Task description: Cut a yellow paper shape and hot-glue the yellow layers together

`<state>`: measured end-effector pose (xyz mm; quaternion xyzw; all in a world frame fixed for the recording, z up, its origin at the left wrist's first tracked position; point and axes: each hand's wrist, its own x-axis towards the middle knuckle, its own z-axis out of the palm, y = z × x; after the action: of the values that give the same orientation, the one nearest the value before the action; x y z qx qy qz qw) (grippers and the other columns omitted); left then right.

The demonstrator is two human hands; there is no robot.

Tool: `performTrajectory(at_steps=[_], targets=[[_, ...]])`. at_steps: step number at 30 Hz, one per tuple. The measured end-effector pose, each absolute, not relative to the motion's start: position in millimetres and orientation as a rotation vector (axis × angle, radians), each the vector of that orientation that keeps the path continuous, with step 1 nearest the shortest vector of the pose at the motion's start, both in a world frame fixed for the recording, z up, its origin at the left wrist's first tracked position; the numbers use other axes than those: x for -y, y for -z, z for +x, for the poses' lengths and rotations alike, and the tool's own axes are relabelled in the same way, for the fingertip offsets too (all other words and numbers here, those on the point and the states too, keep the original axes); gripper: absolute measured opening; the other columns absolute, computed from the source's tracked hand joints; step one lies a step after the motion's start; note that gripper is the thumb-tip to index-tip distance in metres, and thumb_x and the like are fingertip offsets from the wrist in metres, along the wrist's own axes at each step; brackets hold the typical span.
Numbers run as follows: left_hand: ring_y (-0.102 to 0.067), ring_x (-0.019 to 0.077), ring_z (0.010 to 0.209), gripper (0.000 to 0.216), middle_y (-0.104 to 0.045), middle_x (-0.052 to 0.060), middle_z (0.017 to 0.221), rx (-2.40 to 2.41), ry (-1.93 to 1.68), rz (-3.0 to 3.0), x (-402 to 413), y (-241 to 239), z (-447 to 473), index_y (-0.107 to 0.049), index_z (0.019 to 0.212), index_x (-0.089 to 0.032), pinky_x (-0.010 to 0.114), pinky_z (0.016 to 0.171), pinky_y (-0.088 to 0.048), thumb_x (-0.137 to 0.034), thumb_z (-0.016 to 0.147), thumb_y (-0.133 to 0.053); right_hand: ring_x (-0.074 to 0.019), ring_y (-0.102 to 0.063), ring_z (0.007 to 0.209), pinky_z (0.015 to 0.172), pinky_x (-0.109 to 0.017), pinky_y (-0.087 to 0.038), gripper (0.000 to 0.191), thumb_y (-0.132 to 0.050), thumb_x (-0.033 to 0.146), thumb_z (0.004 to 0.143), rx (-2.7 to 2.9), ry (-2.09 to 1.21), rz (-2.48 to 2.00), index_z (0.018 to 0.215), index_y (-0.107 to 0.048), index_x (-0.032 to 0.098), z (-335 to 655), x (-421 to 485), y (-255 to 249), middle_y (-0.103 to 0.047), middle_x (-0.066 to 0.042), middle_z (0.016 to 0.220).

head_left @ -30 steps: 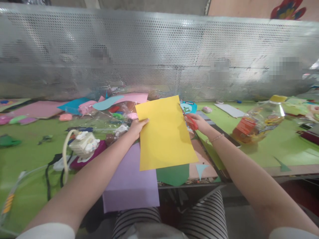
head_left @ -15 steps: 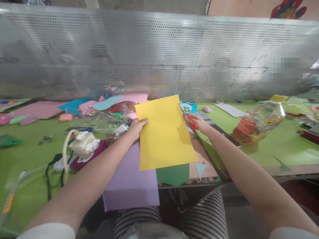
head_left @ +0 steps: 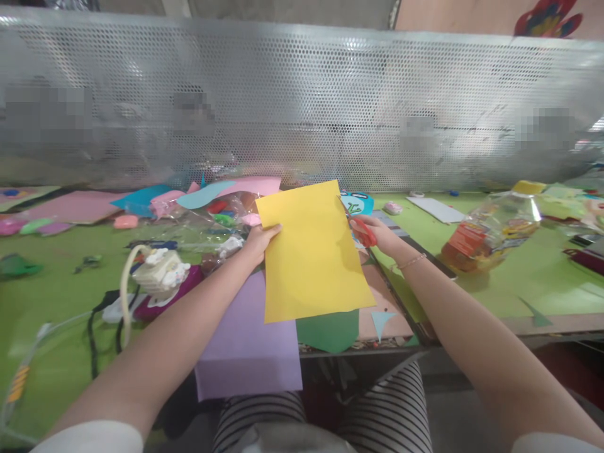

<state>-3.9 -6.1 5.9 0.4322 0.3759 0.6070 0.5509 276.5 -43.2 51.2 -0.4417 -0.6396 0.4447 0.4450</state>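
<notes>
My left hand (head_left: pixel 262 241) grips a sheet of yellow paper (head_left: pixel 316 258) by its left edge, thumb on top and the other fingers behind it. The sheet is held up over the table's front part. At its upper right edge, my right hand (head_left: pixel 381 236) is closed round scissors with red handles (head_left: pixel 362 233). Their blades point up and left against the paper's edge; whether they are cutting into it I cannot tell. Below the yellow sheet lie a purple sheet (head_left: pixel 250 352), hanging over the table edge, and a green paper piece (head_left: pixel 328 330).
A tilted bottle with a yellow cap (head_left: pixel 493 229) is at the right. Left are a cream plug adapter (head_left: pixel 160 275) and cables. Coloured papers and a clear plastic bag (head_left: pixel 189 233) lie behind. A perforated metal panel (head_left: pixel 292 82) closes off the back of the green table (head_left: pixel 500 296).
</notes>
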Motion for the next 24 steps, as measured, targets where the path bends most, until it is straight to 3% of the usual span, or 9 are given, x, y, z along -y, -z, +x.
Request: performTrajectory(at_steps=[8, 24], targets=[[-0.066, 0.0256, 0.091, 0.041, -0.070, 0.010, 0.099, -0.907, -1.425, 1.055, 8.3, -6.9, -3.2, -0.068, 0.087, -0.013, 0.039, 0.085, -0.051, -0.025, 0.050, -0.081, -0.0084, -0.041, 0.050, 0.048, -0.023, -0.034, 0.043, -0.068, 0.058, 0.063, 1.563, -1.137, -1.026, 0.070, -0.050, 0.019, 277.7, 38.4, -44.8, -0.043, 0.004, 0.058], [-0.067, 0.0218, 0.080, 0.040, -0.071, 0.009, 0.095, -0.925, -1.447, 1.119, 6.4, -6.5, -4.8, -0.068, 0.085, -0.013, 0.036, 0.080, -0.051, -0.029, 0.051, -0.081, -0.0068, -0.041, 0.044, 0.043, -0.023, -0.028, 0.042, -0.066, 0.056, 0.068, 1.574, -1.144, -1.033, 0.070, -0.051, 0.018, 280.2, 37.1, -42.6, -0.047, 0.005, 0.054]])
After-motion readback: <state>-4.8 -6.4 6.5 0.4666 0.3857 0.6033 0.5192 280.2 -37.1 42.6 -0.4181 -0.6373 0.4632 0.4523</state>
